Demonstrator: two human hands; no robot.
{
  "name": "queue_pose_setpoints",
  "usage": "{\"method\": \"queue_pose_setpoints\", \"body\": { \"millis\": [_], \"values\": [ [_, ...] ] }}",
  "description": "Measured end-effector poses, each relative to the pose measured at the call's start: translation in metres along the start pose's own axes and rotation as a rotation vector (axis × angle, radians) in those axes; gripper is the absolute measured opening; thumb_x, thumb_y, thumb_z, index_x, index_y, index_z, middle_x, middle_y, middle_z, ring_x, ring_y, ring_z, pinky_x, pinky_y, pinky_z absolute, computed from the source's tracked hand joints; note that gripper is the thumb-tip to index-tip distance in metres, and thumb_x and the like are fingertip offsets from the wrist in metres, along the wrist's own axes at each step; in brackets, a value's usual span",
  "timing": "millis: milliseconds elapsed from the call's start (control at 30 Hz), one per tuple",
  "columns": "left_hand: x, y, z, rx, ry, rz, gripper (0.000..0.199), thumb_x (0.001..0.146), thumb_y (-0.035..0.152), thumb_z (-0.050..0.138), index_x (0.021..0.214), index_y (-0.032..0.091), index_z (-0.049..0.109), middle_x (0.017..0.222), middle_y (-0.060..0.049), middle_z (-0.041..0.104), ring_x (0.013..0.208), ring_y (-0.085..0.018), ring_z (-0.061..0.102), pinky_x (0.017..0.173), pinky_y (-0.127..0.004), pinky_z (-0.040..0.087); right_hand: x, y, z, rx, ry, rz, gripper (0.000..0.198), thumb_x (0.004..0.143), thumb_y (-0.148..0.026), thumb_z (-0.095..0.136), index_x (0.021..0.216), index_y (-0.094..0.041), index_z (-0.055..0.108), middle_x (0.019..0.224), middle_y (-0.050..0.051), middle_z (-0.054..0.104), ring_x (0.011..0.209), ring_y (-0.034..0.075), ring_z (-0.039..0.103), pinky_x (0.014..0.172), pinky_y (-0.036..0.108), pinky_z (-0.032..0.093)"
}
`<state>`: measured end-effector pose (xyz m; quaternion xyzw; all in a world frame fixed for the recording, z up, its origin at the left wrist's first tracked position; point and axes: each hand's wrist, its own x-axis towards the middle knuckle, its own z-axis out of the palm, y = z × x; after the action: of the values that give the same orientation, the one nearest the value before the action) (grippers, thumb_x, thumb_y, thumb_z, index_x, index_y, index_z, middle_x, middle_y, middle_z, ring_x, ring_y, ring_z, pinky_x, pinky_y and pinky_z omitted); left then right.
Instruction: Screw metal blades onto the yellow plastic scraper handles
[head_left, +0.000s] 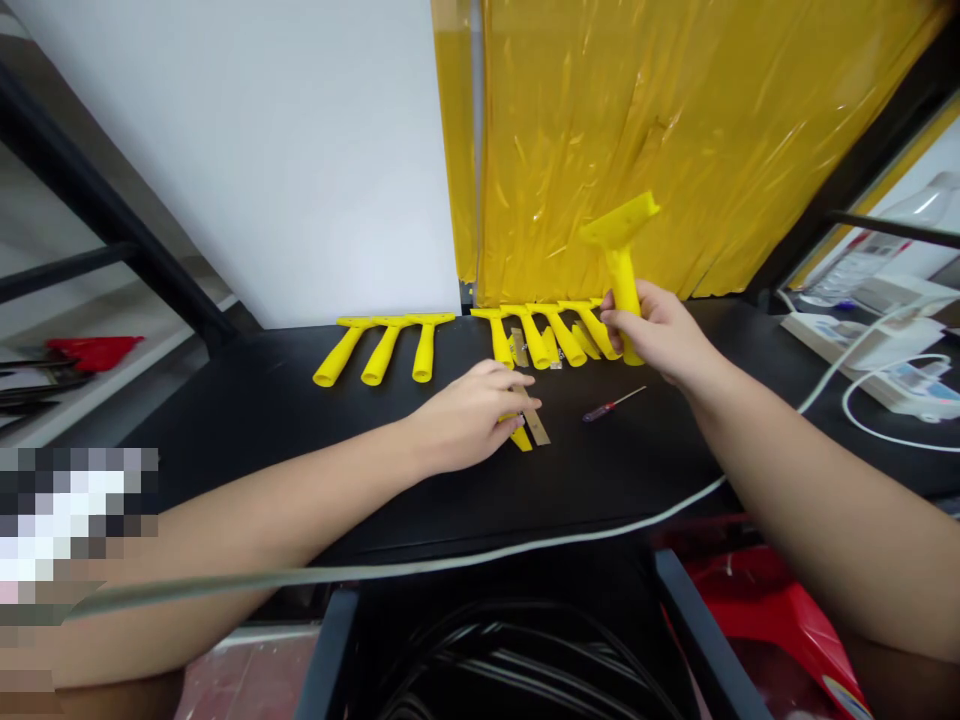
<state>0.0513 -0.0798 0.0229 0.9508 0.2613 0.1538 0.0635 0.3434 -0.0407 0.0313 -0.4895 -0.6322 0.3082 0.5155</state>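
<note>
In my right hand (660,325) is a yellow scraper handle (621,240), held upright by its grip with the wide T-shaped head on top. My left hand (484,415) is low over the black tabletop, its fingers apart. Under its fingertips are a small yellow strip (521,438) and a flat metallic blade (537,428); the fingers partly hide both. A screwdriver (613,403) with a dark purple and red handle lies between my hands. Beyond them, a row of yellow scraper handles (534,340) lies with blades and yellow strips among them. More scraper handles (382,352) lie to the left.
A white panel (337,170) and yellow plastic film (600,120) rise behind the black table (270,390). A pale cable (540,543) crosses in front of the table edge. At right are a power strip (877,370) and a plastic bottle (862,255). Dark frame posts flank the table.
</note>
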Motion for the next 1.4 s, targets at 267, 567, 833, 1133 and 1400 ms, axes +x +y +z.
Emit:
{"method": "queue_pose_setpoints", "body": {
  "millis": [267,567,833,1133,1400],
  "values": [
    [-0.005,-0.005,0.016,-0.036,-0.134,0.120,0.039,0.109,0.021,0.049,0.141,0.020,0.072,0.146,-0.005,0.072,0.141,-0.021,0.062,0.126,-0.036,0.044,-0.005,0.016,-0.003,-0.036,-0.041,-0.005,0.021,0.085,-0.032,0.074,0.093,-0.022,0.057,0.056,-0.004,0.055,0.047,0.013,0.051,0.049,0.027,0.042],
    [-0.026,-0.027,0.002,-0.014,-0.131,0.091,0.037,0.105,0.016,0.054,0.134,0.020,0.077,0.143,-0.008,0.073,0.138,-0.024,0.067,0.124,-0.042,0.050,-0.008,0.015,-0.006,-0.080,-0.061,0.001,0.026,0.082,-0.037,0.076,0.092,-0.021,0.058,0.057,-0.004,0.056,0.046,0.013,0.051,0.047,0.027,0.041],
    [-0.026,-0.052,-0.014,0.074,-0.222,-0.048,0.037,0.104,0.019,0.054,0.132,0.021,0.078,0.147,-0.008,0.071,0.139,-0.025,0.066,0.121,-0.043,0.051,-0.010,0.015,-0.003,-0.096,-0.145,-0.008,0.030,0.082,-0.042,0.077,0.093,-0.021,0.059,0.067,-0.003,0.058,0.049,0.012,0.052,0.048,0.027,0.041],
    [0.006,-0.082,-0.019,0.087,-0.232,0.004,0.034,0.098,0.017,0.060,0.123,0.019,0.082,0.138,-0.012,0.076,0.129,-0.025,0.072,0.115,-0.040,0.054,-0.012,0.018,-0.006,-0.141,-0.180,-0.035,0.028,0.084,-0.043,0.076,0.092,-0.022,0.059,0.067,-0.003,0.056,0.052,0.014,0.051,0.050,0.028,0.040],
    [0.024,-0.108,-0.021,0.044,-0.222,-0.042,0.031,0.091,0.015,0.065,0.116,0.020,0.083,0.139,-0.010,0.075,0.127,-0.022,0.073,0.113,-0.034,0.054,-0.014,0.013,-0.007,-0.194,-0.189,-0.071,0.024,0.086,-0.041,0.073,0.092,-0.021,0.061,0.067,-0.003,0.058,0.053,0.015,0.052,0.055,0.030,0.042]
  ]
}}
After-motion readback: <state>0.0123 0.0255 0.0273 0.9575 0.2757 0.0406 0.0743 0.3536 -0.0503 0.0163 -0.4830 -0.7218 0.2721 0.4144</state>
